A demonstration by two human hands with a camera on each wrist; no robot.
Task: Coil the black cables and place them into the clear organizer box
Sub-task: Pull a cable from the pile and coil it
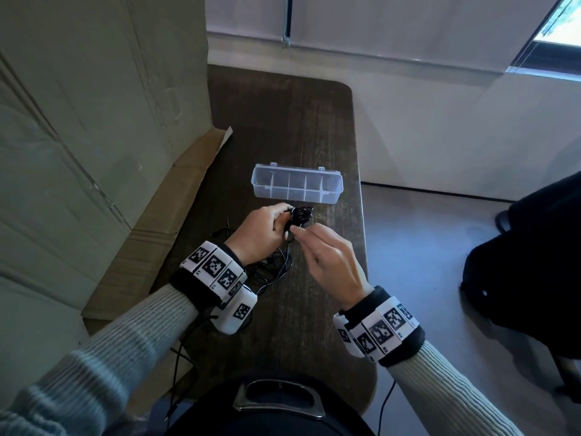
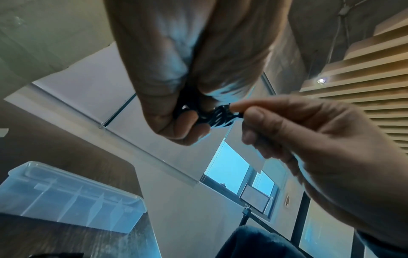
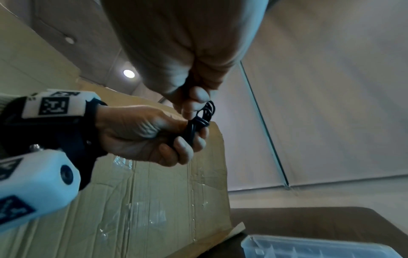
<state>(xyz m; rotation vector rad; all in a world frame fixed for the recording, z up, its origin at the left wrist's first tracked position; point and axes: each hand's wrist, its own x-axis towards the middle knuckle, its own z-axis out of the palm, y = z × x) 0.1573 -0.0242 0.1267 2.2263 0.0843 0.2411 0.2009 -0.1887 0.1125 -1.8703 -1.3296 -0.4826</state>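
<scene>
A small coil of black cable (image 1: pixel 300 215) is held above the dark table, just in front of the clear organizer box (image 1: pixel 297 184). My left hand (image 1: pixel 267 229) grips the coil (image 3: pixel 199 120) with curled fingers. My right hand (image 1: pixel 327 253) pinches the cable at the coil's near side with thumb and forefinger; the pinch on the coil (image 2: pixel 220 115) shows in the left wrist view. More loose black cable (image 1: pixel 273 269) lies on the table under my left wrist. The box (image 2: pixel 70 195) is open, with several divided compartments that look bare.
A large cardboard box (image 1: pixel 94 121) stands along the table's left side, one flap (image 1: pixel 176 196) lying on the tabletop. The table's right edge (image 1: pixel 358 184) drops to the floor. A dark bag (image 1: pixel 528 262) sits at the right.
</scene>
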